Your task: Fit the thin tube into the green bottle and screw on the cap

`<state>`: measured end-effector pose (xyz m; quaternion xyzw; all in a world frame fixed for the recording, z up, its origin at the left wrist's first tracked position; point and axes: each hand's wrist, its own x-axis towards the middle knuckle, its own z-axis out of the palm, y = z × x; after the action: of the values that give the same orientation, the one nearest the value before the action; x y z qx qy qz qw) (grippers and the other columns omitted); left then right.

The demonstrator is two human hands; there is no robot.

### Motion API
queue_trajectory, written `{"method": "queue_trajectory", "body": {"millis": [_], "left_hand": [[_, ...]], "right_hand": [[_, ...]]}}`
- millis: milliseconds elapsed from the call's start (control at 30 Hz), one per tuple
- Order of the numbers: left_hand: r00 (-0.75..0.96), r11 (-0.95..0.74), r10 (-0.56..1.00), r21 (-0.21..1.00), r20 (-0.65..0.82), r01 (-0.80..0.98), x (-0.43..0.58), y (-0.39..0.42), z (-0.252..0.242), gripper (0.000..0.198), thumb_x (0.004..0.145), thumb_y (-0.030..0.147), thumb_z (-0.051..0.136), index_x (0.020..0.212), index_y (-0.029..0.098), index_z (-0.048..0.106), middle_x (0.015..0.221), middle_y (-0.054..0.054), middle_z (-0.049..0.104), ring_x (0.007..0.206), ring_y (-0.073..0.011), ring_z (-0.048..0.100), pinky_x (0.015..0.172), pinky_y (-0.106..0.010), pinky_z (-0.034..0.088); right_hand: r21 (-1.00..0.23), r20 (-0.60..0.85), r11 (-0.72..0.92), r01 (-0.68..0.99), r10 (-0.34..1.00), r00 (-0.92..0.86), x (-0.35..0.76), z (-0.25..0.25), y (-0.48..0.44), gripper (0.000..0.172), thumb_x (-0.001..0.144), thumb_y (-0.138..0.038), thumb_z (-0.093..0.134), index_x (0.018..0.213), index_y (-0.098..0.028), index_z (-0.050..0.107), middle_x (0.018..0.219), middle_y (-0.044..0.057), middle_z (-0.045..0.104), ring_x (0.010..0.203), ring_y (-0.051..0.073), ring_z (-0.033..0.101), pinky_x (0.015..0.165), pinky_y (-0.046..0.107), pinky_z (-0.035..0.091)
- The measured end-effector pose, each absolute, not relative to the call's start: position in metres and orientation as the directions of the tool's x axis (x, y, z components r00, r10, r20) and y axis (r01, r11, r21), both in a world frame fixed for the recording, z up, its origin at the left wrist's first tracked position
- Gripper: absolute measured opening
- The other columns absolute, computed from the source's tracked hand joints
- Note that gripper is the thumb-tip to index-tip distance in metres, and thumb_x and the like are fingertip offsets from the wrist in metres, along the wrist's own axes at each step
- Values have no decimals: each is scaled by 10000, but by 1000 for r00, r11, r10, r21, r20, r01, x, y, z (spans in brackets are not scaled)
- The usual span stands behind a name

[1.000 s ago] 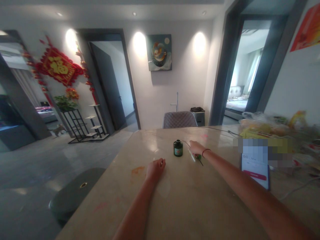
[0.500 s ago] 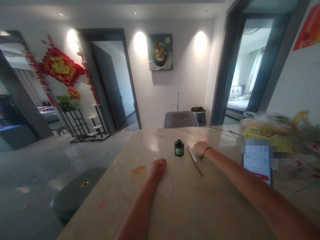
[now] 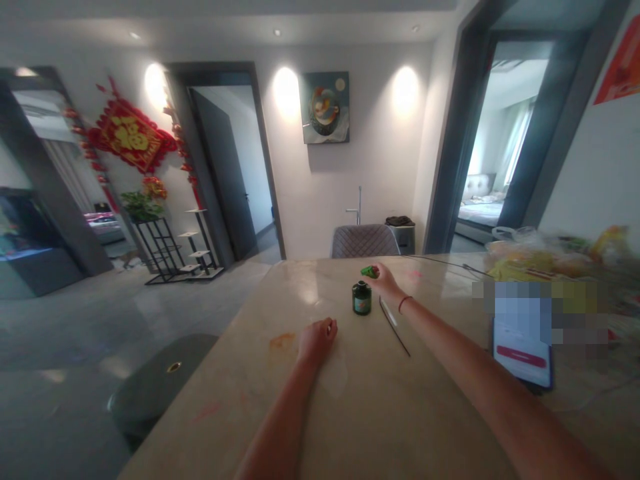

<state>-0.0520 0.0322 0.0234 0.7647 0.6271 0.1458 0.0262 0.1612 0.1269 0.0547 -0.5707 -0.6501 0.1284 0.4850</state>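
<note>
Tbl (image 3: 255, 407) roomy toward L edge (image 3: 203, 365); R hand (image 3: 387, 283) pinching green cap (image 3: 369, 272), L hand (image 3: 316, 340) curled.

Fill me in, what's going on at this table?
A person's right hand holds a small green cap-like piece near the neck of a dark green bottle, which stands upright with its neck uncovered. The left hand rests loosely curled on the table, with nothing visible in it. A thin dark stick and a short pale strip lie to the bottle's right.
</note>
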Motion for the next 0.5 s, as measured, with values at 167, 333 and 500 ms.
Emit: {"method": "queue_trajectory", "body": {"millis": [167,333,500], "left_hand": [[180,-224,963,224,198,949,-52,32,22,380,883,362,282,819,188,614,790,-51,661,714,-137,593,584,-221,315],[179,-223,961,210,210,952,-52,33,21,391,883,365,277,804,187,616,781,-51,662,708,-136,594,577,-220,310],[182,-229,956,199,229,953,-52,34,20,398,885,362,265,803,192,616,775,-49,664,696,-137,595,574,-219,311]], "right_hand": [[-843,424,335,420,896,135,154,44,128,439,707,-344,570,1071,-150,420,1076,129,558,870,170,583,743,298,473],[-861,433,353,367,886,164,151,45,129,489,743,-392,539,1118,-154,335,1089,146,542,895,169,582,749,296,476],[-819,453,368,439,886,102,142,37,130,430,698,-368,592,1017,-176,377,1021,109,568,883,169,577,776,310,461]]}}
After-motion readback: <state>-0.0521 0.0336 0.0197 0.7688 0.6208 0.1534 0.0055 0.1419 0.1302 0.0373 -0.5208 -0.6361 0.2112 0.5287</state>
